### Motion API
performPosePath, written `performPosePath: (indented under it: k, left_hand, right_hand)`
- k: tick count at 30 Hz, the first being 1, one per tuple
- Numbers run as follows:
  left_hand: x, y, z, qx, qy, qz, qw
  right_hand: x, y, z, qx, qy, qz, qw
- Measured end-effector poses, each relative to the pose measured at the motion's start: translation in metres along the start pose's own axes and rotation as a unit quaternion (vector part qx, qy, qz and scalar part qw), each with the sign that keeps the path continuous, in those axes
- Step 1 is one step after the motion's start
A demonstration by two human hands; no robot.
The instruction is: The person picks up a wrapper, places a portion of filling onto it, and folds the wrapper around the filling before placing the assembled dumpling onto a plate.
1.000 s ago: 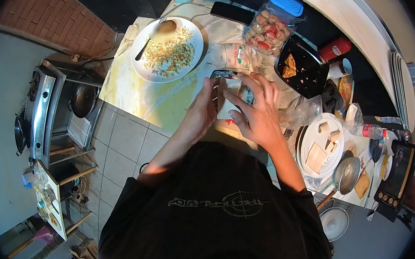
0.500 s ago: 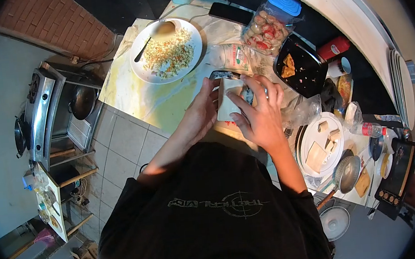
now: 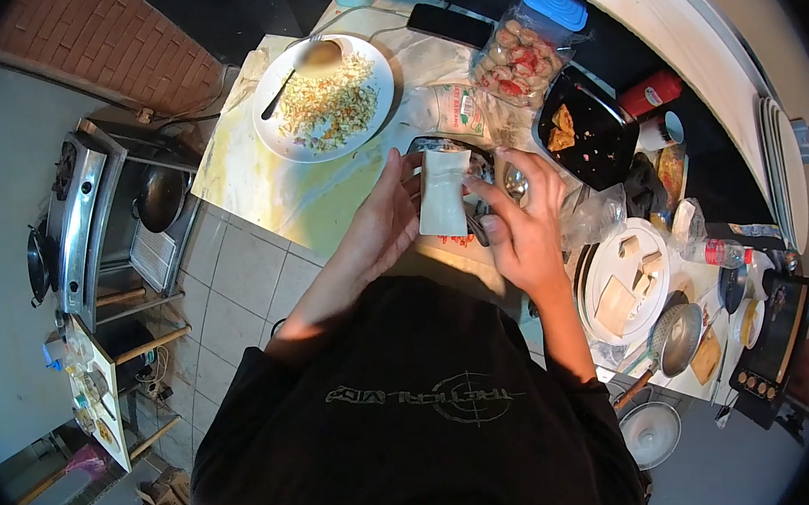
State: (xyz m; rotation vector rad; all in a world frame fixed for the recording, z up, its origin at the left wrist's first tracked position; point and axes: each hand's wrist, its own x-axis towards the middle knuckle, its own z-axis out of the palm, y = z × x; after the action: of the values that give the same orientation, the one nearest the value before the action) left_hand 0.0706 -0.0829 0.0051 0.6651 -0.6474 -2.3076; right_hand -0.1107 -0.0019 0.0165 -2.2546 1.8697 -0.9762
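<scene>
Head view, looking straight down over the person's shoulders at a cluttered table (image 3: 251, 175). Since the frame half a second back, the right hand (image 3: 519, 227) has drawn away from the white wrapper (image 3: 442, 193), which it had been covering, so the wrapper now shows whole and stands up on edge in the left hand (image 3: 387, 220). A spoon (image 3: 513, 184) now shows at the right hand's fingertips.

Containers: a white plate (image 3: 323, 95) at the far end holds chopped pale filling and a spoon resting at its rim. A clear jar with a blue lid (image 3: 526, 46) is packed with pale and reddish pieces. A black tray (image 3: 588, 133) beside it holds a few fried-looking bits. A second white plate (image 3: 626, 280) to the right carries folded wrapper pieces. A small dark bowl (image 3: 448, 146) sits just behind the wrapper (its contents are hidden).

The left hand is partly closed, thumb and fingers pinching the wrapper's left edge, holding it just above the table edge, between the two hands. The right hand is loosely curled, fingers bent towards the wrapper's right side, with the spoon's bowl near its fingertips; whether it truly grips the spoon I cannot tell.
</scene>
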Motion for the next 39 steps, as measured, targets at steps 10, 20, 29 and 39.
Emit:
performPosePath:
  k: [10, 20, 29, 39]
  left_hand:
    - [0.000, 0.008, -0.005, 0.022, 0.016, 0.012, 1.000]
    - [-0.001, 0.008, -0.009, 0.033, 0.024, 0.013, 0.999]
    - [0.005, -0.001, -0.009, 0.051, 0.020, 0.010, 0.998]
    - [0.000, 0.001, 0.001, 0.039, 0.008, 0.002, 0.999]
  right_hand:
    - [-0.035, 0.051, 0.045, -0.011, -0.078, 0.095, 0.992]
    - [-0.031, 0.049, 0.052, -0.070, -0.149, 0.060, 0.984]
    - [-0.006, 0.018, 0.012, 0.247, 0.057, 0.093, 0.963]
    - [-0.004, 0.008, 0.008, 0.026, 0.007, 0.019, 0.999]
